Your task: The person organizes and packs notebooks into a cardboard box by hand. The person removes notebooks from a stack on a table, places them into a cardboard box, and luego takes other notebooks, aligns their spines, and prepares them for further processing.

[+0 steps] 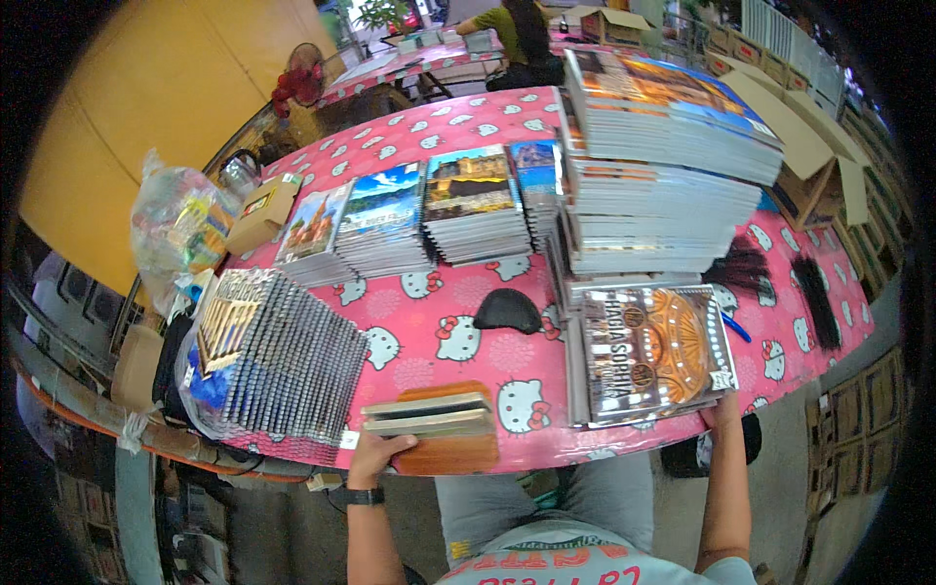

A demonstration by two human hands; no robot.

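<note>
Near edge of surface (409, 310): wooden block (429, 415), spiral notebook (655, 353)
Left hand (378, 456) pinches wooden block; right hand (722, 410) touches spiral notebook, grip unclear.

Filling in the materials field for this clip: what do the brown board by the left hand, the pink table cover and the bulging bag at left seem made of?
Brown board: probably wood, smooth, from its warm brown tone; wood-look laminate is possible.
Pink table cover: likely printed plastic sheeting, given its slight sheen.
Bag: thin clear plastic, shiny and crinkled; its contents show through.

The board (450, 458) lies between two notebook stacks (302, 361).
</note>
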